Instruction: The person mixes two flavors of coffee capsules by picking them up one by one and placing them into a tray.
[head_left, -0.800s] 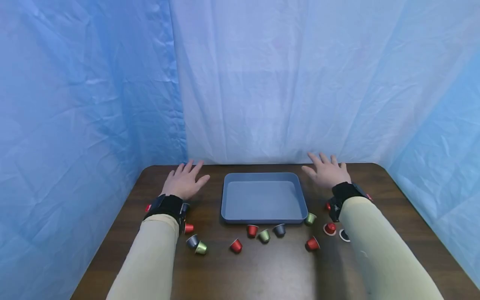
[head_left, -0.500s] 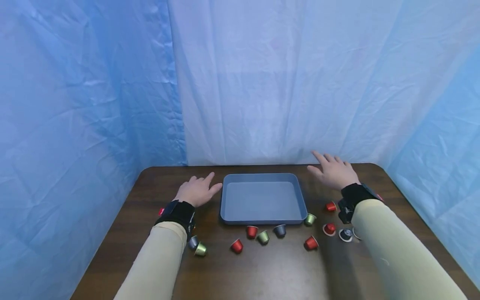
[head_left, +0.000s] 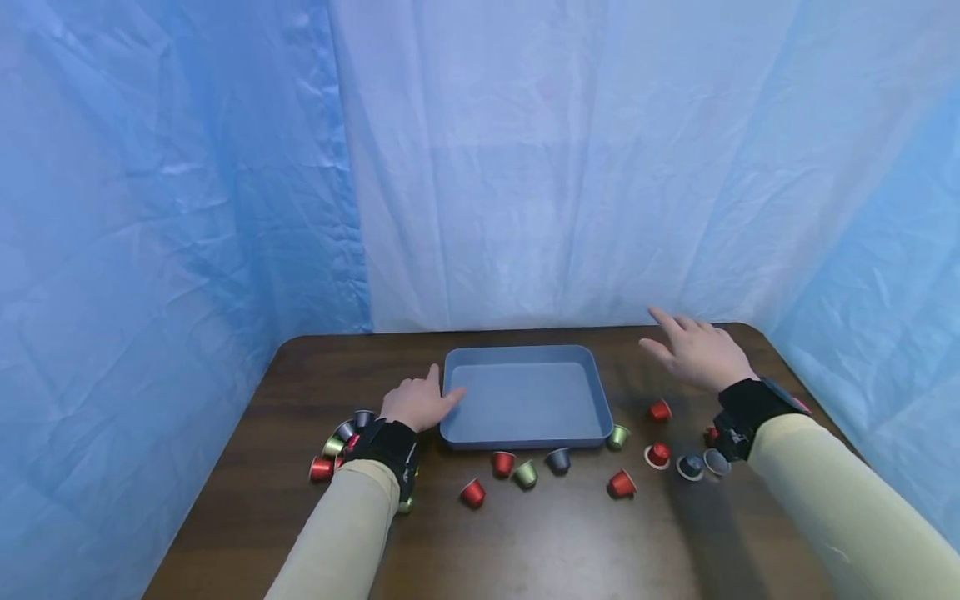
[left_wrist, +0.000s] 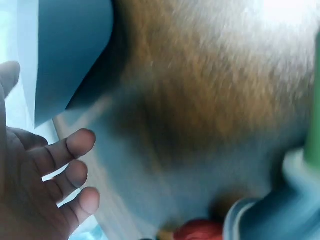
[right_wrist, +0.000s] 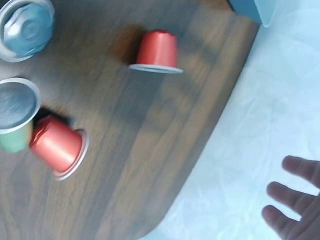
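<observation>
Compared with the earlier frames, the left hand (head_left: 416,403) has slid rightward to the edge of the tray (head_left: 528,400), uncovering a cluster of capsules behind it: a red capsule (head_left: 321,469), a green capsule (head_left: 333,447) and two dark capsules (head_left: 364,418). The right hand (head_left: 701,357) has swung outward, away from the tray, so the silver-lidded capsule (head_left: 717,462) below its wrist now shows plainly. The tray itself stays where it was.

The left hand is released, thumb and index finger stretched out, the other fingers loosely bent. The right hand is released too, fingers spread and relaxed.

The tray is a shallow, blue-grey rectangle with rounded corners and a low rim. The small metallic capsule (head_left: 660,410) nearest the right hand is red and lies on its side, its pale rim facing right.

The tray sits between the hands, just right of the left hand; the left thumb overlaps its rim in the head view, though contact cannot be told. Closer to the person than the tray, between the two forearms, lie red, green and dark capsules (head_left: 525,475). A green pod (head_left: 618,437) is close by the tray's near right corner. The red metallic capsule rests below the right hand, apart from its fingers, while a dark pod (head_left: 690,467) stands left of the right wristband (head_left: 757,408).
</observation>
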